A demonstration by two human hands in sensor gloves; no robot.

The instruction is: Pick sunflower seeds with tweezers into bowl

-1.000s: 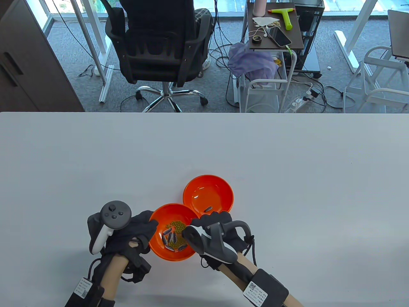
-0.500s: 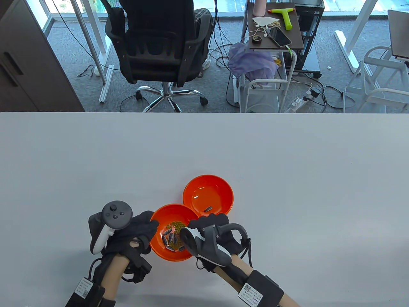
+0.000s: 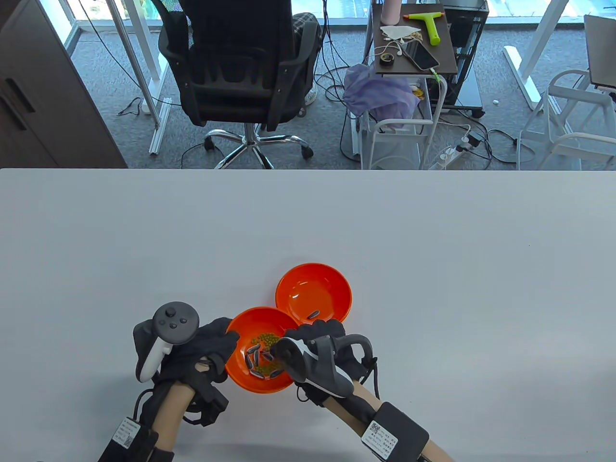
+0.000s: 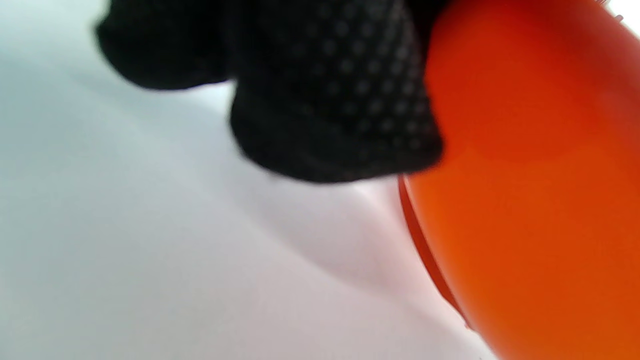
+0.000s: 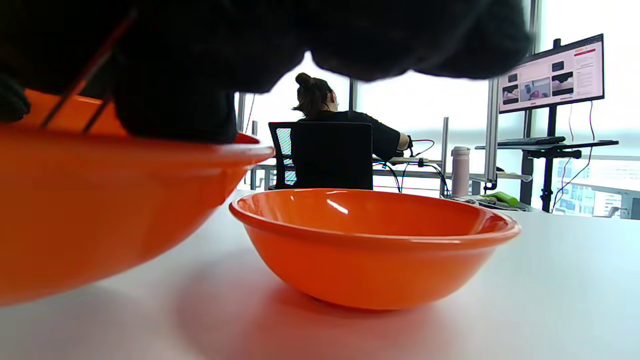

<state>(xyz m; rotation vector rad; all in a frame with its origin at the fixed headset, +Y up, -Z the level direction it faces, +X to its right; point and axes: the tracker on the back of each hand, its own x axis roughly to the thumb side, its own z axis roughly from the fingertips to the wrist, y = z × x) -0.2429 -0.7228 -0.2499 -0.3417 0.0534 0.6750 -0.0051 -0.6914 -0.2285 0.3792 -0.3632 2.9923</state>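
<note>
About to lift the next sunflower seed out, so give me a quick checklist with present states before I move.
1. Left hand steadies the near orange plastic bowl at its rim: ok.
2. Right hand holds thin metal tweezers over that bowl: ok.
3. Striped sunflower seeds left among the green beans: ok.
4. Seed pinched in the tips: cannot tell.
5. Far orange plastic bowl upright, close by: ok.
6. One seed already in it: ok.

Black office chair (image 3: 240, 72), side cart (image 3: 414, 53) with green squeegee (image 3: 429, 23), phone (image 3: 422, 56), wall monitor (image 5: 551, 75)
</note>
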